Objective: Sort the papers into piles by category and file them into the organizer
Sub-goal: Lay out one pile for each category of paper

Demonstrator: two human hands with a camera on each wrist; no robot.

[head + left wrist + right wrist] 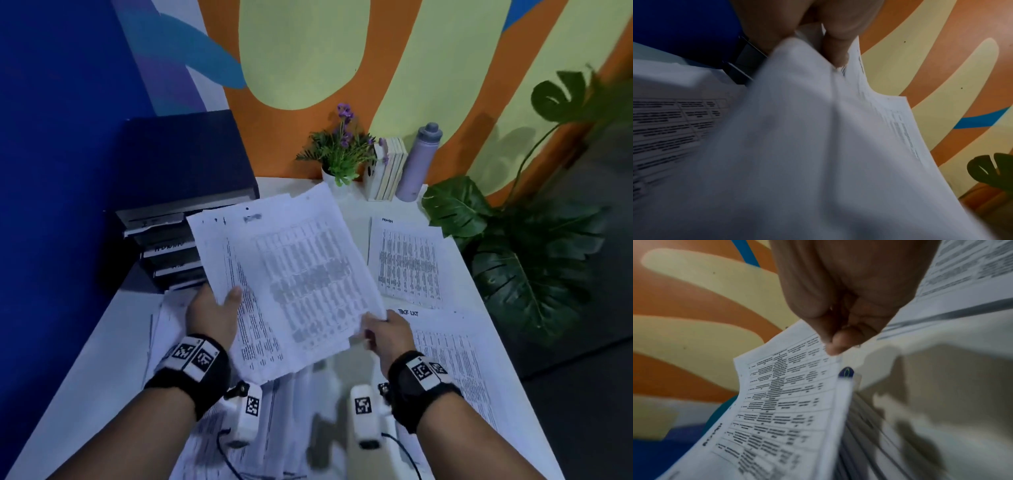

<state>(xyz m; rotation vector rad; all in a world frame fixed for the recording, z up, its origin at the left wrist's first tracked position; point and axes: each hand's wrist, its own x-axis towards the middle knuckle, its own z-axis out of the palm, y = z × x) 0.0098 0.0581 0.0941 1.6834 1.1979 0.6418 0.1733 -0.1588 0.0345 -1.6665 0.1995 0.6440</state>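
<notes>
Left hand (213, 317) grips lower-left edge of fanned sheaf of white printed table sheets (287, 281), thumb on top, at centre of frame. Right hand (385, 334) pinches lower-right corner of top sheet between thumb and fingers. Sheaf raised above white table (102, 342). More loose printed sheets (291, 411) lie beneath at lower centre. Two sorted paper piles at right: upper pile (406, 262), lower pile (452, 356). Dark tiered drawer organizer (178, 192) at upper left, just beside sheaf.

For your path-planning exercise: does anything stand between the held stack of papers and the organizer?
Nothing visible does. The stack of papers, gripped by the left hand and right hand, hangs right beside the organizer, whose tray fronts face it.
</notes>
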